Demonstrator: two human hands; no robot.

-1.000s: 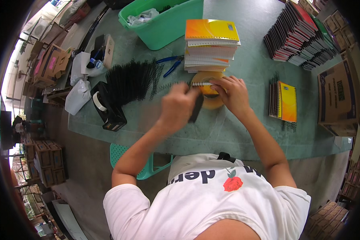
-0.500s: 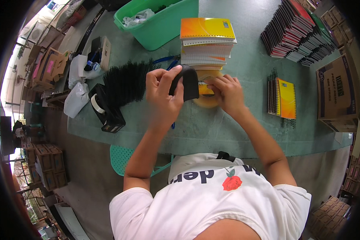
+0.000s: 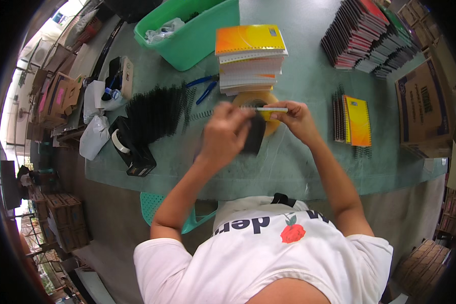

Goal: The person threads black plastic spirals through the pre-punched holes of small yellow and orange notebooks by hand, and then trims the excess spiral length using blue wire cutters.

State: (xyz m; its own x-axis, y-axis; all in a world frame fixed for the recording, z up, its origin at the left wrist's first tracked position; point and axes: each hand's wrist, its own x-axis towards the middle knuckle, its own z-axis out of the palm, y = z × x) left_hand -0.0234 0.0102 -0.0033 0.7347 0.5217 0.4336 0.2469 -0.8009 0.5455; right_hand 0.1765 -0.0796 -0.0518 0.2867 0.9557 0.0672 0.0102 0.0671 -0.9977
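My right hand (image 3: 298, 121) pinches a small notebook (image 3: 272, 109), held edge-on with its pages level and some yellow cover showing below. My left hand (image 3: 225, 130), smeared by motion, is closed at the notebook's left end, where a thin black spiral coil (image 3: 201, 116) sticks out past the fingers. Below the left fingers is a curved black piece (image 3: 254, 138); whether the hand touches it I cannot tell. Under both hands lies a roll of yellowish tape (image 3: 272, 127). Just beyond stands a stack of yellow-orange notebooks (image 3: 251, 61).
Left of my hands are a pile of black coils (image 3: 154, 111), blue-handled pliers (image 3: 206, 90) and a black tape dispenser (image 3: 133, 149). A green bin (image 3: 187, 53) stands behind. To the right are bound notebooks (image 3: 357, 121), a tall notebook pile (image 3: 357, 38) and a cardboard box (image 3: 423, 109).
The left hand has gone from gripping the raised black piece to the notebook's edge, and the black piece is lower. The right hand now holds the notebook level. The view has shifted slightly.
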